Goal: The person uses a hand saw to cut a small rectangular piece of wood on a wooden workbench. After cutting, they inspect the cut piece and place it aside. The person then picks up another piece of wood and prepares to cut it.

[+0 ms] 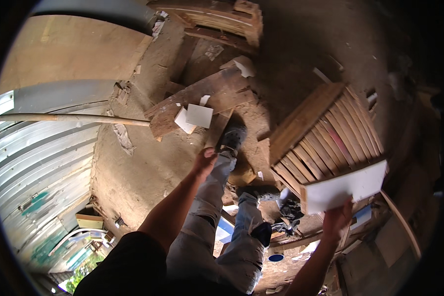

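Note:
My right hand (337,218) grips the lower edge of a white rectangular panel (348,187). The panel leans against the near side of a slatted wooden crate (325,140). My left hand (205,162) is closed at the lower end of a narrow wooden board (217,130), beside my shoe; its fingers are partly hidden. Farther off, a wide brown plank (202,98) lies on the ground. Two small white blocks (199,116) rest on it, one overlapping the other.
A long pole (69,118) reaches in from the left, before a corrugated metal wall (54,163). Another wooden crate (222,22) stands at the far side. Black plastic (291,209) and a blue-topped round container (276,257) lie near my legs. A large plywood sheet (74,49) is at upper left.

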`<action>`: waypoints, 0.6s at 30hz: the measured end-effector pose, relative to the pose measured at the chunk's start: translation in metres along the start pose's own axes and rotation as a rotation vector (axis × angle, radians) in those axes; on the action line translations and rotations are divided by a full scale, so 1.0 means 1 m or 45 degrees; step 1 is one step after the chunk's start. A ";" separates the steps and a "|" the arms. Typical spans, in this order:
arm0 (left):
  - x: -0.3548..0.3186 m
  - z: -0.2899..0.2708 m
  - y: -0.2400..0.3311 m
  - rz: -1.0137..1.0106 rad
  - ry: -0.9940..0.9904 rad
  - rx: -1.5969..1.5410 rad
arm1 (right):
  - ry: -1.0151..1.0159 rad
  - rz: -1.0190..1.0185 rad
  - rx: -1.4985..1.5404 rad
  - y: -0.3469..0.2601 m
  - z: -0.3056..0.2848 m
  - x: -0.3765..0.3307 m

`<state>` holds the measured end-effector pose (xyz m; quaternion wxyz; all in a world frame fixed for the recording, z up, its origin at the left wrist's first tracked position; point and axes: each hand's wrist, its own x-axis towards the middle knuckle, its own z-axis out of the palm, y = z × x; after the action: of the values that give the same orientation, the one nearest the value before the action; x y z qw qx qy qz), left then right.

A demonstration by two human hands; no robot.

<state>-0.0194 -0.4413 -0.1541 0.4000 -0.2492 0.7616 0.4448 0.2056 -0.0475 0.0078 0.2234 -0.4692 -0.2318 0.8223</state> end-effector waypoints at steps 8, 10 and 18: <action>0.162 -0.063 -0.006 -0.582 0.396 -0.329 | -0.134 0.004 0.021 0.025 0.004 0.014; 0.193 -0.050 0.007 -0.729 0.423 -0.549 | -0.134 0.009 -0.075 0.031 0.007 0.018; 0.284 0.014 0.026 -0.817 0.757 -0.476 | 0.042 -0.015 -0.233 0.034 0.010 0.028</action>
<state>-0.1910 -0.4236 -0.3813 0.2302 -0.6560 0.6347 0.3375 0.1793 -0.0594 -0.0263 0.1881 -0.4999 -0.3049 0.7885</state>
